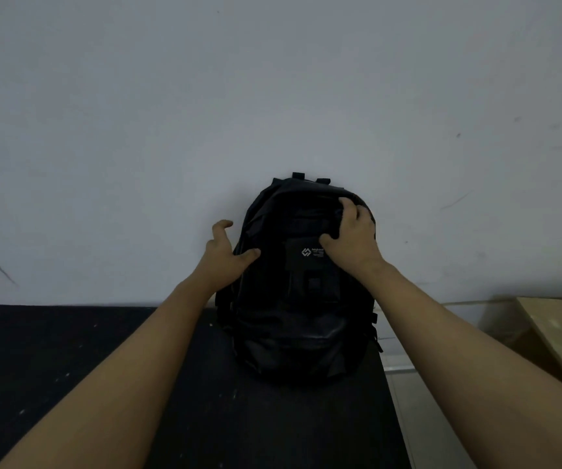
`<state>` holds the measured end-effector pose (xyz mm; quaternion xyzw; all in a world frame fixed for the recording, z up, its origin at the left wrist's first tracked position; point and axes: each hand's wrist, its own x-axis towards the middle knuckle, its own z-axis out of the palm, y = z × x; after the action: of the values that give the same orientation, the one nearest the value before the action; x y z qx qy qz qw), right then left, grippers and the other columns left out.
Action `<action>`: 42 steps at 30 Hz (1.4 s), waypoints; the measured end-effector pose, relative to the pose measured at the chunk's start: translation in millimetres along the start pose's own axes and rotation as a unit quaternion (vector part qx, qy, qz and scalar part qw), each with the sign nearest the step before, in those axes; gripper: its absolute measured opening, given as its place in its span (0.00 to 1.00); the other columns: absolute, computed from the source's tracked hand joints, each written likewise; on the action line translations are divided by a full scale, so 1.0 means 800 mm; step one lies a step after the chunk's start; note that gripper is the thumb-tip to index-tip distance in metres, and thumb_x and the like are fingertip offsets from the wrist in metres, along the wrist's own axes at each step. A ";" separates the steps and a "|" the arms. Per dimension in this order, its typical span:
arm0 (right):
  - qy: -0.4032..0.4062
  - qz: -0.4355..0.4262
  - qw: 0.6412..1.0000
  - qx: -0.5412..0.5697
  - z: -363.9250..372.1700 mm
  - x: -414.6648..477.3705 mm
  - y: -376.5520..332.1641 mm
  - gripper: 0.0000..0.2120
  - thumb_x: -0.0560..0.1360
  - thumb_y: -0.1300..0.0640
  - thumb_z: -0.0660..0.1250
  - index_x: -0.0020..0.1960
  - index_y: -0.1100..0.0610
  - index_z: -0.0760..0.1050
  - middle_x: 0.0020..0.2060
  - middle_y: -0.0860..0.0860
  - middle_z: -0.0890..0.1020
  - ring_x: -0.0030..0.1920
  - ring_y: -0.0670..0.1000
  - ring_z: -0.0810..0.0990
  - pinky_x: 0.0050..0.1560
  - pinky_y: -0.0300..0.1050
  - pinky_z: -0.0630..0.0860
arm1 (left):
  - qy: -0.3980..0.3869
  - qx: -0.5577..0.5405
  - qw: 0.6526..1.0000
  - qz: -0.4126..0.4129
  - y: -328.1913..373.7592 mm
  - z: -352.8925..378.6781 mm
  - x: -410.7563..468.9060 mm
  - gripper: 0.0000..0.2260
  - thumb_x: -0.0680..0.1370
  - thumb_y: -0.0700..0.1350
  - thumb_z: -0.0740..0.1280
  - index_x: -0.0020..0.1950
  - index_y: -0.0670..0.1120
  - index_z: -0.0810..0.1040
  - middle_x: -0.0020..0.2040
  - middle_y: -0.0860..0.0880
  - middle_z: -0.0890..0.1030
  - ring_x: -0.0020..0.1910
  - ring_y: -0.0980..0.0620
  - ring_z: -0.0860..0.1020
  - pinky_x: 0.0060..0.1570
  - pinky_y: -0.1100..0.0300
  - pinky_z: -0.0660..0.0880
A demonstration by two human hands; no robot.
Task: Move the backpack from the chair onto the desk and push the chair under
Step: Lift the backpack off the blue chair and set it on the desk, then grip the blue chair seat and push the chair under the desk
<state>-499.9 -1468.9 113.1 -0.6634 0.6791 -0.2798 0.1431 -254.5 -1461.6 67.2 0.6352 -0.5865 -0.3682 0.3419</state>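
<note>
A black backpack (293, 313) with a small white logo stands upright on the black desk (103, 367), its back leaning against the white wall. My left hand (225, 255) rests on the bag's upper left side, thumb on the front and fingers spread toward the wall. My right hand (352, 238) grips the fabric at the bag's upper right front, fingers curled into it. The chair is out of view.
The desk's right edge (391, 384) runs just beside the backpack. Past it lies a pale floor and a light wooden piece of furniture (560, 336) at the far right. The white wall (272, 96) fills the upper view.
</note>
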 end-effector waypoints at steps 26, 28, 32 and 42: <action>-0.335 -0.355 0.872 0.032 -0.063 -0.607 -0.148 0.21 0.73 0.49 0.67 0.66 0.49 0.71 0.62 0.54 0.73 0.62 0.54 0.72 0.58 0.50 0.74 | 0.160 0.153 0.968 -0.118 -0.034 -0.102 -0.773 0.22 0.76 0.50 0.69 0.67 0.59 0.67 0.68 0.49 0.70 0.62 0.56 0.69 0.56 0.59 0.67; -0.342 -0.358 0.868 0.040 -0.062 -0.669 -0.157 0.21 0.73 0.48 0.67 0.66 0.48 0.71 0.63 0.54 0.72 0.63 0.54 0.71 0.59 0.52 0.74 | 0.160 0.172 0.963 -0.129 -0.046 -0.109 -0.835 0.21 0.76 0.49 0.69 0.68 0.57 0.67 0.68 0.48 0.71 0.61 0.57 0.69 0.55 0.60 0.67; -0.355 -0.349 0.866 0.047 -0.056 -0.798 -0.164 0.21 0.74 0.48 0.66 0.66 0.46 0.70 0.62 0.53 0.72 0.62 0.53 0.71 0.57 0.51 0.74 | 0.166 0.185 0.959 -0.134 -0.072 -0.118 -0.952 0.22 0.77 0.47 0.68 0.70 0.54 0.67 0.67 0.46 0.72 0.59 0.54 0.70 0.55 0.59 0.67; -0.400 -0.293 0.868 0.033 -0.073 -1.143 -0.165 0.21 0.74 0.50 0.67 0.66 0.49 0.70 0.61 0.54 0.75 0.57 0.53 0.75 0.56 0.50 0.75 | 0.107 0.190 0.963 -0.158 -0.150 -0.118 -1.267 0.23 0.76 0.46 0.69 0.70 0.52 0.67 0.67 0.42 0.73 0.61 0.48 0.73 0.55 0.57 0.68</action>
<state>-352.9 -555.9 73.5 -0.8818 0.3284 -0.0417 0.3359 -154.6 -441.2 78.2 0.8087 -0.4979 -0.2294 0.2132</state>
